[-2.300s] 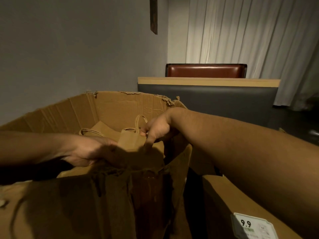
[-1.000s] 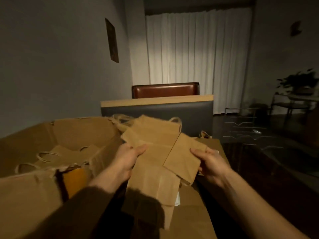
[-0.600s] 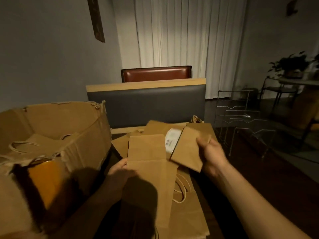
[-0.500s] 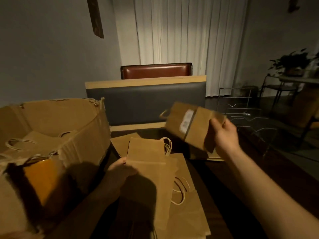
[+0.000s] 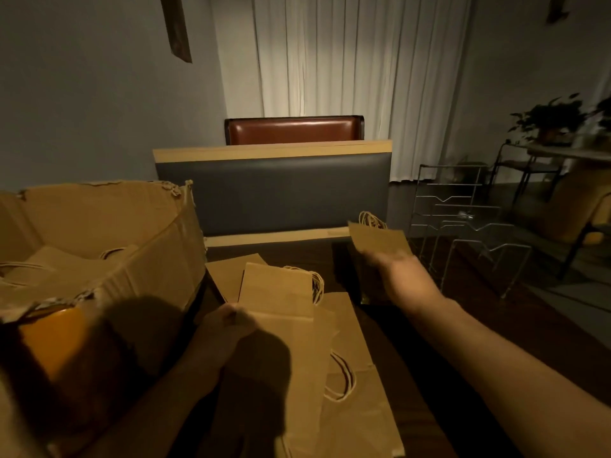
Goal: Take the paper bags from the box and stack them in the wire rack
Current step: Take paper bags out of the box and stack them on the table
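since half a second ago the right hand (image 5: pixel 401 276) has carried its paper bag (image 5: pixel 377 241) nearer the wire rack (image 5: pixel 469 226), fingers blurred but clamped on it. left hand (image 5: pixel 228 320) pinches another bag (image 5: pixel 281 292) beside the box (image 5: pixel 109 246). risk: the floppy bag may catch on the rack's thin wires and slide off.

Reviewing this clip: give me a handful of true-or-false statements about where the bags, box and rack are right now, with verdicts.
1. The right hand holds a paper bag short of the wire rack. True.
2. The wire rack already has bags in it. False: its tiers look bare.
3. The left hand grips a bag stack beside the cardboard box. True.
4. The cardboard box is emptied. False: bags with handles remain inside.
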